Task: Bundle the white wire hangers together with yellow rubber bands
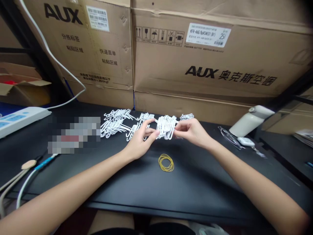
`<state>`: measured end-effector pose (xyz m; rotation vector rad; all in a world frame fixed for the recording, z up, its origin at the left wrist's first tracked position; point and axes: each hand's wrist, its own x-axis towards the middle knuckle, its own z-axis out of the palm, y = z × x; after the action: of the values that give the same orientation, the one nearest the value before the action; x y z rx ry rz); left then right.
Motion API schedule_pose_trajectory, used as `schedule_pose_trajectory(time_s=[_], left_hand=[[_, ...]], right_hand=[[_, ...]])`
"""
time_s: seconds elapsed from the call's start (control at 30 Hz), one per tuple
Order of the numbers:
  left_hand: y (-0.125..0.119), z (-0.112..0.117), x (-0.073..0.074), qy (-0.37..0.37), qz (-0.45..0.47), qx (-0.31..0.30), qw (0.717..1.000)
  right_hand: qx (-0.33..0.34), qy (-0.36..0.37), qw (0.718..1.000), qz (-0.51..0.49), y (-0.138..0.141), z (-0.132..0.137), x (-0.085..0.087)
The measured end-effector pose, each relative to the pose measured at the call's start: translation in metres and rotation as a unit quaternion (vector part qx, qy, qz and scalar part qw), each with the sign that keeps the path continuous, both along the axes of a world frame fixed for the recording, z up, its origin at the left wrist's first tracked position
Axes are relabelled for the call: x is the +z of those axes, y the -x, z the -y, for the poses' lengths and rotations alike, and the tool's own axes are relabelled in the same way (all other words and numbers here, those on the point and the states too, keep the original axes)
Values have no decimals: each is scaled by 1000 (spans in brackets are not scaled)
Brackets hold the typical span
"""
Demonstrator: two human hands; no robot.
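Observation:
Between my two hands is a bundle of white wire hooks (166, 128), lifted a little above the black table (195, 192). My left hand (141, 138) is closed on the bundle's left side, thumb in front and fingers behind. On the right side my right hand (192, 131) pinches the bundle's end with thumb and forefinger. Further groups of white hooks (112, 127) lie behind and to the left of my left hand, and a small group (187, 116) sits behind my right hand. Nearer to me lies a loose ring of yellow rubber bands (167, 169).
Large cardboard boxes (166, 81) stand along the back. At the right are a white bottle (246, 122) lying tilted, glasses (228, 138) and a small white case (245, 141). A power strip (24, 120), cables (25, 182) and a blurred-out item (75, 135) occupy the left.

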<state>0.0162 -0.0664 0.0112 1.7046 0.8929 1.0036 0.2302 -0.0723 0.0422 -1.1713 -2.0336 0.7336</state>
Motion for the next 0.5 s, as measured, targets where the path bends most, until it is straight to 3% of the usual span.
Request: schedule_pose_trajectory(time_s=[0.1, 0.23, 0.37, 0.5], left_hand=[[1, 3, 1, -53, 4, 36, 998], [2, 0, -1, -93, -12, 64, 994], [1, -1, -3, -120, -44, 45, 991], [1, 1, -3, -154, -96, 22, 983]], right_hand=[[-7, 64, 998, -26, -18, -18, 4], [5, 129, 991, -20, -36, -36, -6], [50, 183, 982, 8, -43, -43, -20], [65, 177, 982, 25, -44, -46, -28]])
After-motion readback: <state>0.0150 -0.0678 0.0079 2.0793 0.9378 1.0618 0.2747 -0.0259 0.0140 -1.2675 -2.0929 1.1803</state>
